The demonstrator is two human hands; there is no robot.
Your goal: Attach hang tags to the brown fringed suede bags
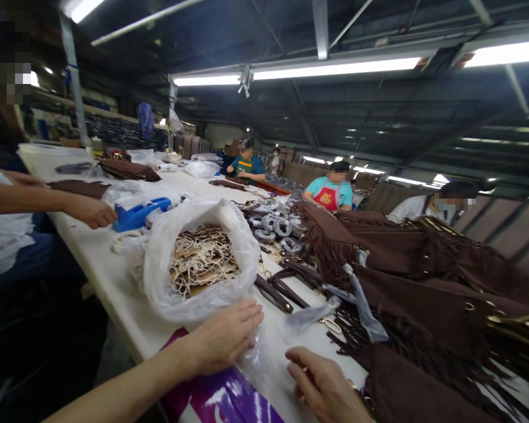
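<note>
My left hand lies flat with its fingers stretched out, over the clear plastic edge of a glossy purple package. Just beyond it stands an open white plastic bag full of brown tags with tangled cream strings. My right hand hovers low over the white table, its fingers loosely bent and apart, holding nothing. Beside it are a plastic-wrapped piece and dark brown straps with gold clasps. To its right lie brown fringed bags with gold hardware.
A blue tape dispenser sits left of the bag, near a co-worker's hand. Wrapped coiled straps are heaped mid-table. More fringed bags pile up on the right. Several people work around the table.
</note>
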